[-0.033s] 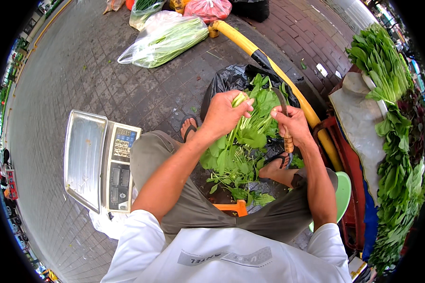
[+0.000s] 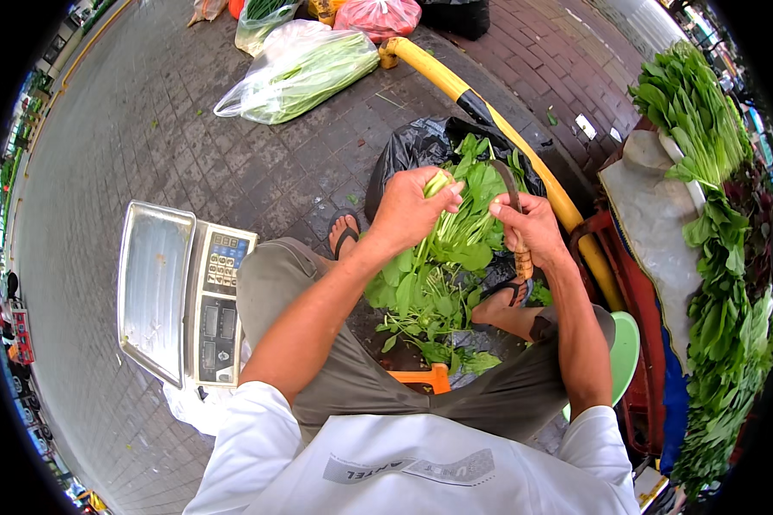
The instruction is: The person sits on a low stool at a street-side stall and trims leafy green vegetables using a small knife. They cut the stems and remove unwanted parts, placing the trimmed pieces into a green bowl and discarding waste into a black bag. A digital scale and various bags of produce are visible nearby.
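Almost nothing has moved since the earlier frame; the right hand and its sickle sit only a touch further left, toward the other hand. Seen from above, the person's left hand (image 2: 414, 210) is curled closed around a small bunch of pale green stalks (image 2: 436, 182), their ends poking out above the fingers. Just to its right, the right hand (image 2: 532, 227) grips a sickle (image 2: 514, 182): the dark blade rises above the fist and curves left at its tip, and the wooden handle extends below. The two hands are near each other but apart. Beneath and between them lies a heap of leafy greens (image 2: 459, 251), spreading down between the person's feet, with a black plastic bag (image 2: 402, 159) behind it. The person wears grey trousers (image 2: 352, 369) and dark flip-flops (image 2: 343, 233). Beside the left knee stands a digital scale (image 2: 217, 300) with a shallow metal tray (image 2: 156, 287). Past the black bag, a yellow rail (image 2: 434, 70) slants across the paving, and near its far end rests a clear bag of long green vegetables (image 2: 309, 84). Along the right edge, more leafy bunches (image 2: 715, 283) are stacked in a long row.
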Demonstrator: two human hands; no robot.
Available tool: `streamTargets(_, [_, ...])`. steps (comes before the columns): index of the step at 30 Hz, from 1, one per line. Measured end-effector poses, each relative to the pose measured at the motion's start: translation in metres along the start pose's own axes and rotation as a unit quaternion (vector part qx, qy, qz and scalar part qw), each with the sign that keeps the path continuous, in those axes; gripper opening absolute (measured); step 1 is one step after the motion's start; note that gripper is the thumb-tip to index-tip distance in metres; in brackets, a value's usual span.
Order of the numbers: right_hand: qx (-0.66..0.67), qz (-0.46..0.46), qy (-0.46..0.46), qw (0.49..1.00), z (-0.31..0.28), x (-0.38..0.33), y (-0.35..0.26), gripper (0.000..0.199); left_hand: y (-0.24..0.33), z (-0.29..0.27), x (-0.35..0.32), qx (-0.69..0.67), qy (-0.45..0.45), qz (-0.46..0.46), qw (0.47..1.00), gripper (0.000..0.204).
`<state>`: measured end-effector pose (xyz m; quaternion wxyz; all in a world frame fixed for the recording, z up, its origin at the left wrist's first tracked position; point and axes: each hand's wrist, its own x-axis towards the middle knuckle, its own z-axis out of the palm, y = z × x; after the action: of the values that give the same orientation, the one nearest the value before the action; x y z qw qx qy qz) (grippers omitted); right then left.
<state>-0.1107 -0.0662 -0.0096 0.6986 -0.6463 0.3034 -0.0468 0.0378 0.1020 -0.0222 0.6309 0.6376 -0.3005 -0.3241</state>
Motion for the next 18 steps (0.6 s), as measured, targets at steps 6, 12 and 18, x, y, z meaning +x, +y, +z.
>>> streamTargets(6, [0.019,0.007,-0.048,0.999,0.013,-0.006,0.0,0.016,-0.016,0.021,-0.005,0.052,-0.037,-0.008,0.998,0.019])
streamTargets(12, [-0.019,-0.023,-0.016,0.999,0.024,-0.005,0.006,0.018,-0.015,0.029,-0.013,-0.085,-0.03,-0.099,0.991,0.022])
streamTargets(18, [-0.038,-0.057,0.005,0.998,0.026,-0.005,0.008,0.018,-0.012,0.029,-0.013,-0.145,-0.036,-0.14,0.979,0.026])
